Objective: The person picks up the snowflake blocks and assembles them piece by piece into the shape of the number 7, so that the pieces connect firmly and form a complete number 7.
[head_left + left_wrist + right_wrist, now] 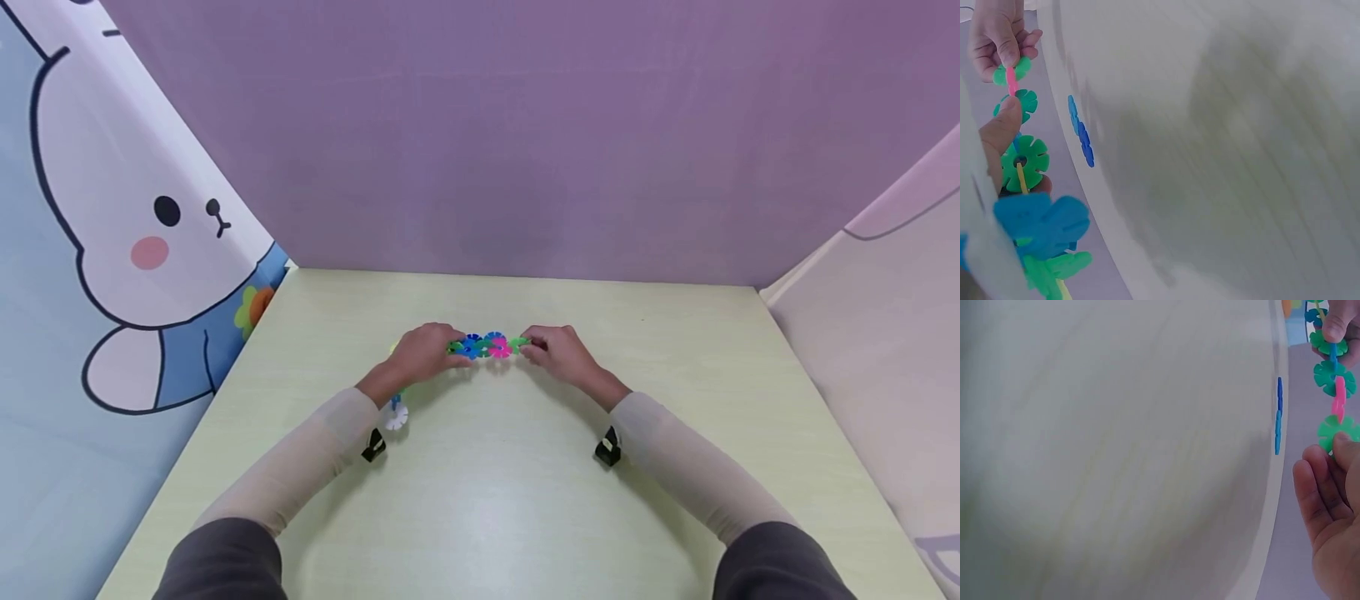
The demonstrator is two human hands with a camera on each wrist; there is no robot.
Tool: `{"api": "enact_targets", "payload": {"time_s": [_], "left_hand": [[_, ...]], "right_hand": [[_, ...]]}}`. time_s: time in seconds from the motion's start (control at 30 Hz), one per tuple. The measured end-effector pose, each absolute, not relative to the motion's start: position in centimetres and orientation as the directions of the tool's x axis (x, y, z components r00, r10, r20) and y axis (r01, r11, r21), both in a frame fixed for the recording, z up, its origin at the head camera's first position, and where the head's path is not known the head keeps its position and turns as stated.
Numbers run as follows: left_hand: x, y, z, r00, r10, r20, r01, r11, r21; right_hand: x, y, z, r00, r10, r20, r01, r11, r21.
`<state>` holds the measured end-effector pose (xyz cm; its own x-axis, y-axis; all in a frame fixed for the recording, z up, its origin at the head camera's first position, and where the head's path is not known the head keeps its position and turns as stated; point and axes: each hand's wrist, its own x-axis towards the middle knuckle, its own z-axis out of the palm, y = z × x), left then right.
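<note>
A chain of interlocking plastic snowflake discs stretches between both hands above the table. My left hand [426, 352] pinches the chain near a blue disc [470, 347] and a green disc [1036, 156]. At the chain's right end, a light green disc [1335, 432] is pinched between thumb and finger of my right hand [561, 352]. A pink disc [498, 347] joins it to a darker green disc [1329, 379]. The chain's other end hangs past my left wrist, with a white disc [396, 415] lowest in the head view.
Two blue discs, one darker [1085, 145] and one lighter [1073, 114], lie end to end on the pale table [480, 500] beyond the chain. A purple wall panel [510, 150] rises at the back. Printed cloth [112, 250] borders the left side.
</note>
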<state>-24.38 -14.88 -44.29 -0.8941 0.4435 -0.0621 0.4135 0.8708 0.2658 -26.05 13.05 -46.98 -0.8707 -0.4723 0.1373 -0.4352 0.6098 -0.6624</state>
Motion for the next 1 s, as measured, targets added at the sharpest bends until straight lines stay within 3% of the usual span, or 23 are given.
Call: {"api": "enact_targets", "payload": {"time_s": [0.53, 1.0], "left_hand": [[-24.30, -15.04, -44.32, -0.887, 0.461, -0.030, 0.439, 0.862, 0.254], [-24.02, -15.21, -44.30, -0.886, 0.461, -0.045, 0.424, 0.847, 0.319]], "right_hand": [[-26.04, 12.76, -46.67, -0.826, -0.525, 0.204, -0.536, 0.623, -0.569], [-25.74, 12.90, -46.96, -0.821, -0.523, 0.230, -0.546, 0.598, -0.587]]}}
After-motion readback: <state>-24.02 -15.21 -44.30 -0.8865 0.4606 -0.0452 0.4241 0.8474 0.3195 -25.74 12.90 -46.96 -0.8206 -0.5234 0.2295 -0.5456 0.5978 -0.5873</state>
